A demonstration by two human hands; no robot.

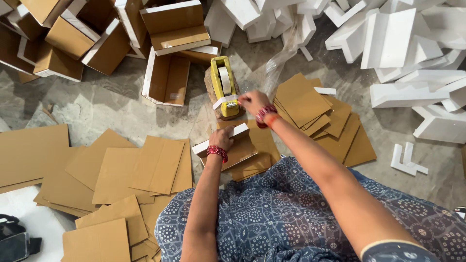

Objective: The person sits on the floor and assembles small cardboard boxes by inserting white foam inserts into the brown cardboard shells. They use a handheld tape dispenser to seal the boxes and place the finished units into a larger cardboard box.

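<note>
Grey concrete floor (111, 104): yellow tape dispenser (224, 85) at centre; cardboard sheets (121, 170) lower left, foam pieces (403, 43) upper right, assembled boxes (167, 80) left of it.

We see loose brown cardboard sheets (121, 170) spread over the grey concrete floor (97, 106) at left, and a second fanned stack of sheets (320, 116) at right. Top left holds a heap of assembled cardboard-and-foam trays (73, 36), with one open tray (166, 80) lying apart just below it; top right is a jumble of white foam blocks (398, 43), plus a small L-shaped foam piece (407, 160) well apart lower down. We also note a crumpled clear plastic bag (284, 53) by the foam and a dark bag (14, 240) at the bottom-left corner.
</note>
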